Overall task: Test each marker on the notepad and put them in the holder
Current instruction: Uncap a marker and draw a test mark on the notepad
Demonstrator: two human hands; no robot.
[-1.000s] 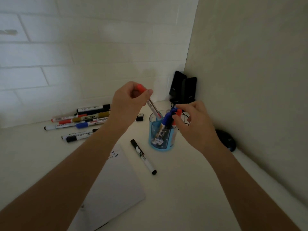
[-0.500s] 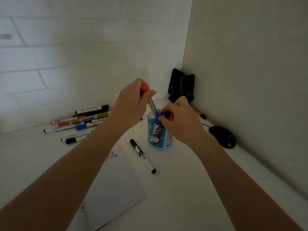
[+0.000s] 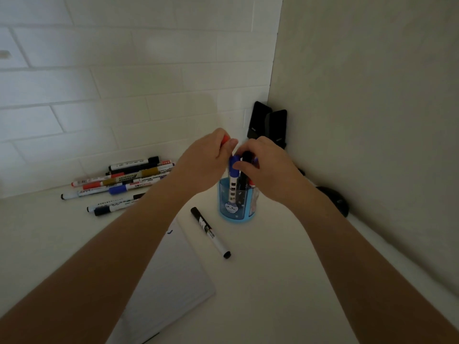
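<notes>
A translucent blue holder [image 3: 236,212] stands near the desk's back right corner with several markers upright in it. My left hand [image 3: 206,162] pinches a red-capped marker [image 3: 225,139] by its top, right above the holder. My right hand [image 3: 265,165] grips the tops of the blue-capped marker [image 3: 233,170] and the black marker [image 3: 244,175] that stand in the holder. The white notepad [image 3: 171,274] lies in front, partly under my left forearm. A black marker [image 3: 210,232] lies between the notepad and the holder.
Several loose markers [image 3: 119,184] lie in a heap at the back left by the tiled wall. Two black speakers [image 3: 269,125] stand in the corner. A black mouse [image 3: 334,199] sits by the right wall.
Both hands drew together over the holder. The red-capped marker went lower, its barrel now behind the hands, and my right hand closed around the tops of the standing markers.
</notes>
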